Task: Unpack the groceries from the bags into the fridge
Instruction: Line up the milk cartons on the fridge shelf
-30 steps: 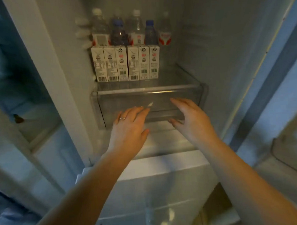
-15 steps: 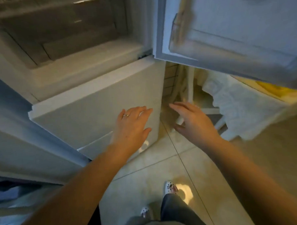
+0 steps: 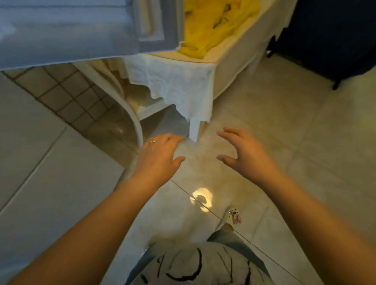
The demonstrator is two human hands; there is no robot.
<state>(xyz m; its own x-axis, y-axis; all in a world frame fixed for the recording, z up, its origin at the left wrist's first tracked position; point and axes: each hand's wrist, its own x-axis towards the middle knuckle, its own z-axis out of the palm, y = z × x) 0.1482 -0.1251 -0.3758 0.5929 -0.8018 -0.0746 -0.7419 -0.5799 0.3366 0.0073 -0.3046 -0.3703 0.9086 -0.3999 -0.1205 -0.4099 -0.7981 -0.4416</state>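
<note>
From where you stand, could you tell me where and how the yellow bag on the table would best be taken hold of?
The yellow bag lies slumped and crumpled on the table, and no handles can be made out. I would probably pinch a raised fold near its top, coming from above on the near side. Both the left hand and the right hand are open and empty.
</note>
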